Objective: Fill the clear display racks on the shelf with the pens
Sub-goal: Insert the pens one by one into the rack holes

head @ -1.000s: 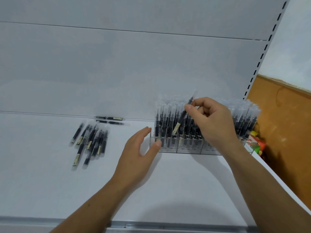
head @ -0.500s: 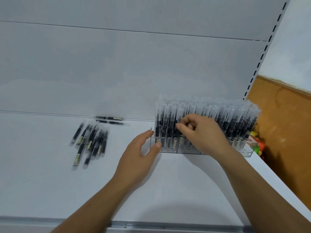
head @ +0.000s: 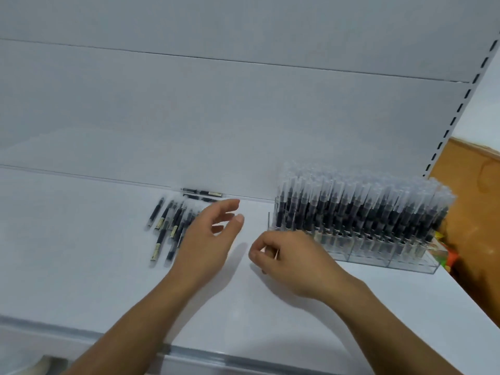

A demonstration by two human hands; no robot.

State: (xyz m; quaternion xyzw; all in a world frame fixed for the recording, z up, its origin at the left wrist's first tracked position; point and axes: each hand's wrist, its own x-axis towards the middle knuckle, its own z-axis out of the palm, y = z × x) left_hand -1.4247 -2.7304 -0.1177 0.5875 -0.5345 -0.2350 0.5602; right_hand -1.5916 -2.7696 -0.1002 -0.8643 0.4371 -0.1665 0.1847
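1. The clear display rack stands on the white shelf and serves as the landmark here; its compartments are packed with pens standing upright in close rows, dark barrels below and clear caps on top
2. Well to the left of the rack, loose pens lie flat on the shelf, roughly side by side; two more pens lie crosswise farther back on that same side, against the back panel
3. The left hand is between the rack and the loose pens, over the near edge of that pile; its fingers are spread and relaxed and grip nothing. The nearest loose pens lie under and just left of the palm, partly hidden by it, and I cannot tell whether the hand touches them
4. The right hand is just in front of the rack's left end; its fingers are curled in towards the palm, thumb tip close to the forefinger, with no pen in them. The racked pens stand just behind the knuckles, apart from the fingertips
5. To the right of the rack are some brightly coloured items, too blurred to name, and a brown wooden panel
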